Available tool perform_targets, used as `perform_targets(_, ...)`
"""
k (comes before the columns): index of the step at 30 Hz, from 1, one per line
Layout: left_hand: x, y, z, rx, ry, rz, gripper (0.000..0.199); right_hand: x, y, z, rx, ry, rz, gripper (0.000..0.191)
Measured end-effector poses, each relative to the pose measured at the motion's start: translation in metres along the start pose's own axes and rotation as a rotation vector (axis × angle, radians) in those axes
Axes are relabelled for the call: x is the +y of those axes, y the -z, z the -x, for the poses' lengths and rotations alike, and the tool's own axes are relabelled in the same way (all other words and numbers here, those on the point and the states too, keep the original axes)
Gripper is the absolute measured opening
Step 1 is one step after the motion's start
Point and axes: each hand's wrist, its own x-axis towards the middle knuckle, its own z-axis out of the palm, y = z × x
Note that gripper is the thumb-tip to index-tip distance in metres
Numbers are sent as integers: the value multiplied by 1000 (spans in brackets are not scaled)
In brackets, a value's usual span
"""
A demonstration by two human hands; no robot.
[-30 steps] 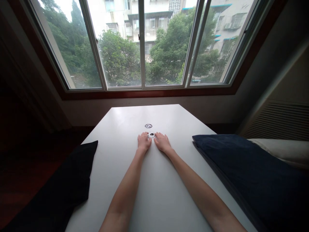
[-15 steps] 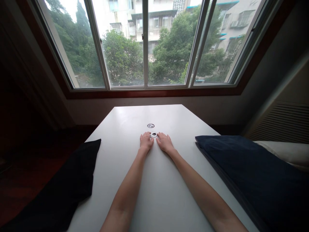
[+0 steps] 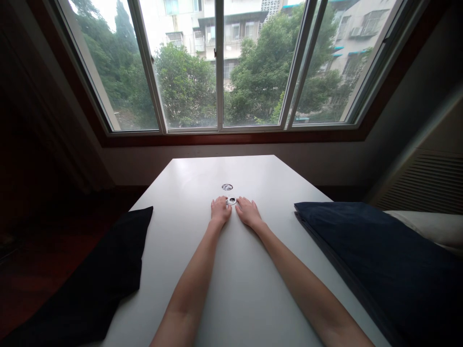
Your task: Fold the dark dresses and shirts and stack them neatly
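Both arms reach forward over a white table. My left hand lies palm down and flat on the tabletop, fingers stretched out, holding nothing. Beside it, my right hand rests flat in the same way, also with nothing in it. Just past and between the two hands is a small round piece with a dark centre; the fingertips are at its edges, and whether they touch it I cannot tell. Slightly farther off, a round patterned disc sits on or in the tabletop.
Black cloth hangs over the table's left edge. Folded navy cloth covers the right side, with a pale cloth or cushion behind it. Beyond the far table edge are a wall and a window. A slatted panel stands at right.
The whole view has shifted very slightly. Both hands stay flat in the same place on the table.
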Motion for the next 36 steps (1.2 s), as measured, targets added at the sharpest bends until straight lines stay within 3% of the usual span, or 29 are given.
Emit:
perform_targets(8, 2, -1, 1, -15, -2, -97, 36, 1, -1, -1, -6, -5, 4, 47)
perform_targets(11, -13, 11, 0, 1, 32, -183, 42, 2, 0, 0, -6, 4, 2, 48)
perform_targets(14, -50, 46, 3, 43, 127, -311, 44, 3, -1, -1, 1, 8, -10, 48)
perform_targets(20, -140, 152, 25, 85, 419, -584, 42, 6, -6, -6, 11, 9, -39, 48)
perform_targets(24, -173, 186, 35, 7, 602, -682, 42, 7, -8, -6, 30, 6, -49, 47)
perform_targets(27, -179, 188, 35, -65, 630, -709, 33, 6, -7, -6, 34, 3, -64, 46)
perform_targets(30, -172, 182, 33, -117, 556, -716, 29, 5, -7, -6, 46, 4, -90, 45)
perform_targets(33, -153, 172, 32, -155, 444, -705, 28, 4, -8, -8, 64, 2, -114, 45)
perform_targets(36, -120, 149, 32, -177, 283, -675, 27, 3, -12, -11, 84, -2, -152, 43)
